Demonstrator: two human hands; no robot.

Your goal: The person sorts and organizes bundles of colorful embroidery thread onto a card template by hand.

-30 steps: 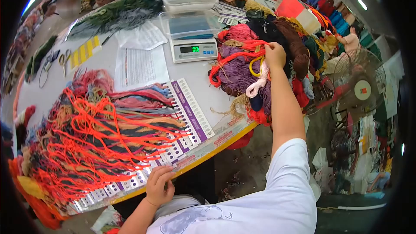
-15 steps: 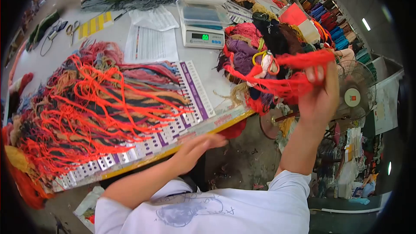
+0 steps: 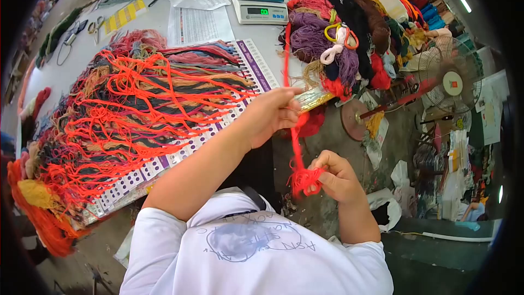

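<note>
A strand of red yarn (image 3: 297, 150) hangs down past the table's front edge. My left hand (image 3: 267, 117) is closed around its upper part, fingers curled. Lower down and to the right, in front of my shirt, my right hand (image 3: 335, 177) pinches the bunched, looped end of the same yarn. Left of my hands, many coloured yarn lengths hang from a punched white-and-purple card (image 3: 256, 68), with bright red-orange strands (image 3: 147, 109) spread on top. Beyond my left hand lies a heap of yarn hanks (image 3: 311, 33), purple, pink and black.
A digital scale (image 3: 262, 12) with a plastic tub stands at the back, beside printed sheets (image 3: 199, 24). Scissors (image 3: 96, 28) and a yellow strip card (image 3: 124, 16) lie farther left. A standing fan (image 3: 450, 79) is on the right, near plastic bags (image 3: 385, 207).
My right hand has come down and left from the upper right with the red yarn. My left hand has risen to the yarn and closed on it. The view has shifted.
</note>
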